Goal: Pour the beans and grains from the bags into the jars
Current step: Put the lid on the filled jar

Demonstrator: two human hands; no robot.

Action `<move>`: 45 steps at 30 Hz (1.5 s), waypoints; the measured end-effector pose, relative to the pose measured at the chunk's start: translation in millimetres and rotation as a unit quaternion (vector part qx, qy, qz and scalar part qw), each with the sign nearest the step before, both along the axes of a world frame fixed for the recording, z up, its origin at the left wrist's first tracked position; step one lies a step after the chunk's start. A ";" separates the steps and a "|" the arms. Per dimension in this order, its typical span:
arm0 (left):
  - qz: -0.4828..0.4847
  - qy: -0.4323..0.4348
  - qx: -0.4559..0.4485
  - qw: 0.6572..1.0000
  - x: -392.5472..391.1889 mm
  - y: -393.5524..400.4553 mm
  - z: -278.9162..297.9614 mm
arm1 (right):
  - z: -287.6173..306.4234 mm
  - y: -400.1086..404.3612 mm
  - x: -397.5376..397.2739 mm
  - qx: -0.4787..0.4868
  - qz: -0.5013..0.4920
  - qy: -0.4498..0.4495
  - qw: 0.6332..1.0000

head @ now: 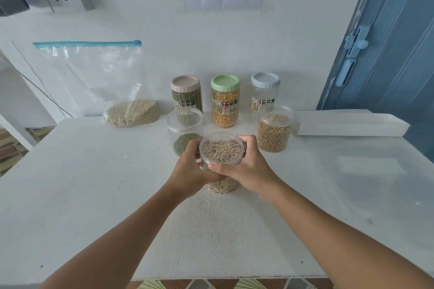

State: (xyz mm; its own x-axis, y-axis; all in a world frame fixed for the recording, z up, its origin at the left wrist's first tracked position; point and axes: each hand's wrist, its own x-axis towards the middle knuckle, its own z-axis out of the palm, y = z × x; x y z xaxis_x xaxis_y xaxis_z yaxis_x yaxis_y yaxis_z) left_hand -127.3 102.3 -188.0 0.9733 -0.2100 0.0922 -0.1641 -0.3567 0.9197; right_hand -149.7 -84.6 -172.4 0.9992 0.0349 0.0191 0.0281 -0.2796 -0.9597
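A clear open jar (222,151) filled with pale black-eyed beans stands on the white table (94,183) in the middle. My left hand (191,171) and my right hand (246,169) grip it from both sides, fingers curled round its wall. Behind it to the left stands an open clear jar (184,129) with some green beans at its bottom. To the right an open jar (275,129) is full of tan soybeans. A zip bag (122,91) with pale grain in its bottom leans against the wall at the back left.
Three lidded jars stand by the wall: a pink-lidded jar (186,94) of green beans, a green-lidded jar (225,101) of corn kernels, and a blue-lidded jar (264,91) that looks empty. A white paper bag (352,122) lies at the right. A blue door (387,42) stands beyond.
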 end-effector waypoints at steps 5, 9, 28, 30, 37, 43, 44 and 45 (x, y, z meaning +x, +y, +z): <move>0.000 -0.009 0.000 1.000 -2.5 -0.3 -0.9 | -1.4 2.7 0.1 -0.022 -0.014 -0.016 1.000; 0.017 -0.091 0.089 0.992 -15.6 7.7 4.8 | 4.7 -5.7 -3.4 -0.070 0.009 -0.030 0.997; 0.074 -0.291 0.558 0.773 43.5 -40.0 48.5 | 17.0 -26.9 73.6 -0.224 -0.012 -0.035 0.974; 0.075 -0.286 0.573 0.764 50.8 -44.5 52.5 | 20.1 -26.4 81.2 -0.228 -0.012 -0.028 0.973; 0.048 -0.250 0.611 0.750 52.2 -45.7 61.1 | 26.1 -35.6 67.5 -0.307 0.003 -0.080 0.948; -0.011 -0.248 0.560 0.791 52.8 -64.5 71.1 | 44.3 -86.6 58.1 -0.438 -0.122 -0.155 0.877; -0.007 -0.246 0.557 0.793 53.9 -67.9 70.5 | 43.5 -97.0 60.6 -0.454 -0.128 -0.118 0.874; 0.003 -0.246 0.554 0.795 54.9 -70.0 69.8 | 40.9 -106.8 63.0 -0.464 -0.124 -0.081 0.873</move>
State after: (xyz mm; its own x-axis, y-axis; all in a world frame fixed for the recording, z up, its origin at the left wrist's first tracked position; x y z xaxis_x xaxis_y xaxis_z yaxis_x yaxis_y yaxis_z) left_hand -72.4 32.3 -118.2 0.8780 -0.4233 0.2234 -0.4023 -0.9055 -0.1349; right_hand -86.7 -191.4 -131.5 0.9648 -0.1073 0.2400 -0.0298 -0.9517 -0.3055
